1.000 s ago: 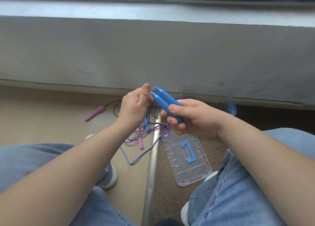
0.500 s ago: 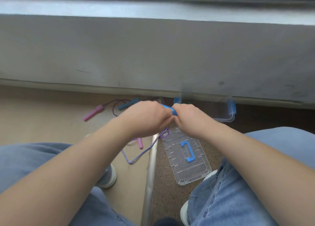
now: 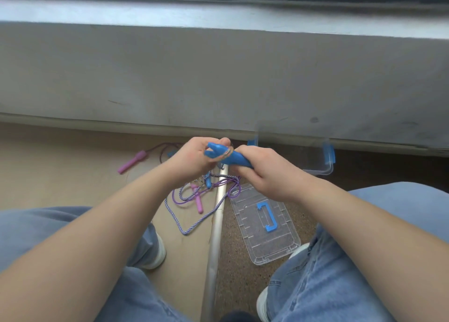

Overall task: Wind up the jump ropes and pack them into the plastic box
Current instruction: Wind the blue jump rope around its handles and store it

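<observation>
A pink-handled rope point(image 3: 132, 162) lies loose at centre-left. At centre, the left hand point(image 3: 192, 160) curls its fingers round the tips of the blue handles point(image 3: 226, 155), and the right hand point(image 3: 264, 173) grips their shafts. This looks like winding. The trailing striped cord point(image 3: 194, 224) probably needs wrapping next, before it goes into the plastic box point(image 3: 328, 156) at centre-right.

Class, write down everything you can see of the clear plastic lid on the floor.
The lid is clear, rigid-looking plastic, rectangular with rounded corners and moulded ribs. A blue C-shaped handle lies flat at its middle. It rests on the speckled floor, right of the metal strip. The right hand hides its far end; a purple rope loop seems to overlap its far left corner.
</observation>
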`<action>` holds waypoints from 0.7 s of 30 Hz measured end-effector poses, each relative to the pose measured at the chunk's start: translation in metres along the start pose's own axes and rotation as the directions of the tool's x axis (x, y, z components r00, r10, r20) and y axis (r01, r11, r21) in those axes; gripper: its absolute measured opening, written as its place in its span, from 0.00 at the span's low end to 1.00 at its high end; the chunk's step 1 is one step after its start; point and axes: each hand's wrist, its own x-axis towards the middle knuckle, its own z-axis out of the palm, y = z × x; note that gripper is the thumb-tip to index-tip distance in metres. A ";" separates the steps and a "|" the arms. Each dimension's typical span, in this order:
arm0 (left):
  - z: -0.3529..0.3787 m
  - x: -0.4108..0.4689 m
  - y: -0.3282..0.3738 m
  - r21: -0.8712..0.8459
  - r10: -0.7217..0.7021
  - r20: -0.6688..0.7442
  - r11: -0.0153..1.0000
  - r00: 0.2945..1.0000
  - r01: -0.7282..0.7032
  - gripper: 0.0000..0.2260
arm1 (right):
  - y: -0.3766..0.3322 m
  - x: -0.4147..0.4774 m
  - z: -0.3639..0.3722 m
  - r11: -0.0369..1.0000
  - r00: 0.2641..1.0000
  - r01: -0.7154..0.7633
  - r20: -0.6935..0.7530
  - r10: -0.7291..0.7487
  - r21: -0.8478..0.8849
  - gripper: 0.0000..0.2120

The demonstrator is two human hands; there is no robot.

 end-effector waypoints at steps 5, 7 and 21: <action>0.017 0.005 -0.010 -0.056 -0.094 -0.173 0.995 0.980 0.085 0.13 | 0.006 0.004 0.002 0.997 0.990 -0.079 -0.122 0.078 0.000 0.05; 0.022 0.004 -0.013 -0.091 -0.108 -0.158 0.991 0.982 0.094 0.20 | 0.007 0.005 0.002 0.995 0.984 -0.099 -0.146 0.099 0.004 0.15; -0.001 -0.012 0.006 0.821 0.416 0.097 0.481 0.904 -0.309 0.19 | 0.017 0.007 0.001 0.960 0.978 -0.204 0.009 0.210 -0.191 0.16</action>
